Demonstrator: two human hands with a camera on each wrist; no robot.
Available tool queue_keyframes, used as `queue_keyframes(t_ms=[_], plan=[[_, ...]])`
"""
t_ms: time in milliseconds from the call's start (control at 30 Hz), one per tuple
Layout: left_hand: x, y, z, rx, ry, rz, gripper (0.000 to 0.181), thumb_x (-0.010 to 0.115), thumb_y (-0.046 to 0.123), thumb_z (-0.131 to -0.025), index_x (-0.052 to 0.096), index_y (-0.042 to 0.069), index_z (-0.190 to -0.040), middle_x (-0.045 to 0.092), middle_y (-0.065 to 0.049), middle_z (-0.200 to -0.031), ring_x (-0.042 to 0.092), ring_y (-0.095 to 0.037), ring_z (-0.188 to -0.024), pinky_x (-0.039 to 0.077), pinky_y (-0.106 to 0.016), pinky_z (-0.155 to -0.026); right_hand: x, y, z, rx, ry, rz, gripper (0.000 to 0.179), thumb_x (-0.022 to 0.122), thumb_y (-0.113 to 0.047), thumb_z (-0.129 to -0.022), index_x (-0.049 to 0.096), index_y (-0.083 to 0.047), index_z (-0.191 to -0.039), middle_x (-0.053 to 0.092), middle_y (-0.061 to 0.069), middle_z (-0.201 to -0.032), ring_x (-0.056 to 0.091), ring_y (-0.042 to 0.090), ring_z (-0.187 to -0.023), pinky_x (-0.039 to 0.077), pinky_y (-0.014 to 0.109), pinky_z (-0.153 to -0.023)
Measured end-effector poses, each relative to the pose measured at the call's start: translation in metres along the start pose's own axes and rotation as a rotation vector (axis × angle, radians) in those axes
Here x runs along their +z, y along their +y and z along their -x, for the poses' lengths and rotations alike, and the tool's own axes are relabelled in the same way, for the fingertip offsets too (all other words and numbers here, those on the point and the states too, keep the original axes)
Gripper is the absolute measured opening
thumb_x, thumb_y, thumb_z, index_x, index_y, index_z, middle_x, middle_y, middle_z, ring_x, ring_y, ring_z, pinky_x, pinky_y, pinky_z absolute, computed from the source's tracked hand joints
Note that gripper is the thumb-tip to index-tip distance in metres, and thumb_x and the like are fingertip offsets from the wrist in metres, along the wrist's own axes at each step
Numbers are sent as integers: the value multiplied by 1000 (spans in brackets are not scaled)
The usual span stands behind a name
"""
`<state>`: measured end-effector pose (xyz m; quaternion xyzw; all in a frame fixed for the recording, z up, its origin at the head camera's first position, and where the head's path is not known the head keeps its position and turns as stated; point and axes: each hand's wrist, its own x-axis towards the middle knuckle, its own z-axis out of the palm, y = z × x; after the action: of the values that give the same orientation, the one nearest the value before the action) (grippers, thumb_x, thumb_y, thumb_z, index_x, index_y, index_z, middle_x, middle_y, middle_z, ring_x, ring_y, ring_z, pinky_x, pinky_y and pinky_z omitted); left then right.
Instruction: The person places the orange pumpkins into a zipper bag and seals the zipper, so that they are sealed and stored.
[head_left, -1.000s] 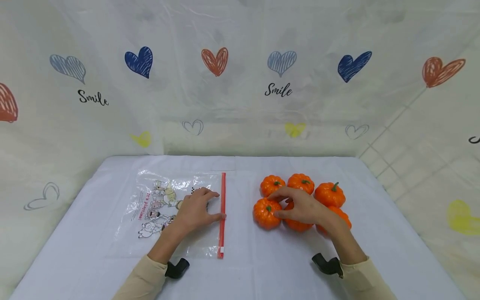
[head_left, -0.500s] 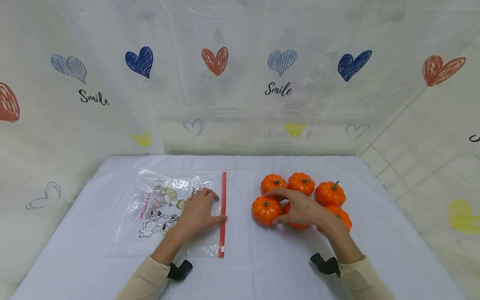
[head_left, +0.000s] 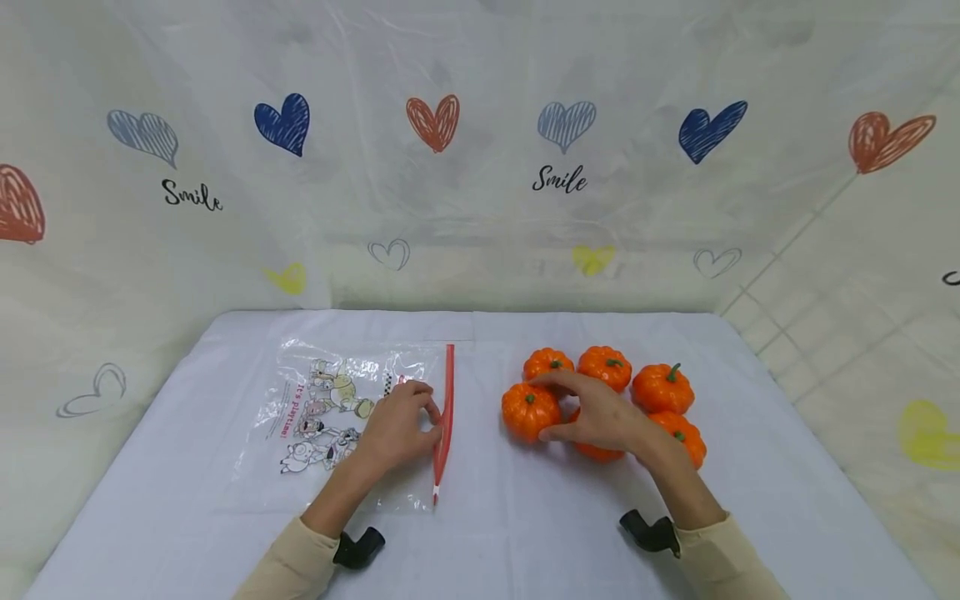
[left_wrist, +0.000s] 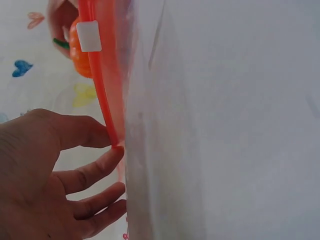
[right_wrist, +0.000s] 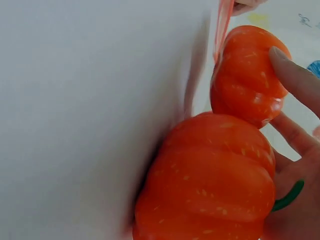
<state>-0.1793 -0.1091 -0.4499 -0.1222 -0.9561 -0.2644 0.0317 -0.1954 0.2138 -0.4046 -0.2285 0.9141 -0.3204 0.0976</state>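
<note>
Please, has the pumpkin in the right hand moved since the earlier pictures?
Yes: in the head view, the pumpkin now appears slightly higher and further left, closer to the table's far edge. Whether lifted or slid, I cannot tell.

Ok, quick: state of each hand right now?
Left hand: pinching the clear bag by its red zip strip.
Right hand: holding an orange pumpkin.

Wears a plain pale-beige cloth left sleeve (head_left: 288, 562) at the near left and a matching pale-beige cloth right sleeve (head_left: 729, 557) at the near right, lightly creased. Bears a bent black left wrist piece (head_left: 359, 549) along the left cuff's right edge, and a similarly bent black right wrist piece (head_left: 650, 532) along the right cuff's left edge. Leaves the left hand (head_left: 399, 425) and right hand (head_left: 600, 412) bare.
</note>
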Motion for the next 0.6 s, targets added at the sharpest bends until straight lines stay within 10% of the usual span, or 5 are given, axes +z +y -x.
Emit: queue_keyframes(t_ms=[600], plan=[[-10, 0, 4, -75, 105, 39, 5, 75, 17, -88, 74, 18, -93, 71, -2, -110, 58, -18, -88, 51, -34, -76, 9, -5, -10, 9, 158, -33, 71, 89, -43, -80, 58, -27, -142, 63, 1, -142, 64, 25, -120, 53, 53, -106]])
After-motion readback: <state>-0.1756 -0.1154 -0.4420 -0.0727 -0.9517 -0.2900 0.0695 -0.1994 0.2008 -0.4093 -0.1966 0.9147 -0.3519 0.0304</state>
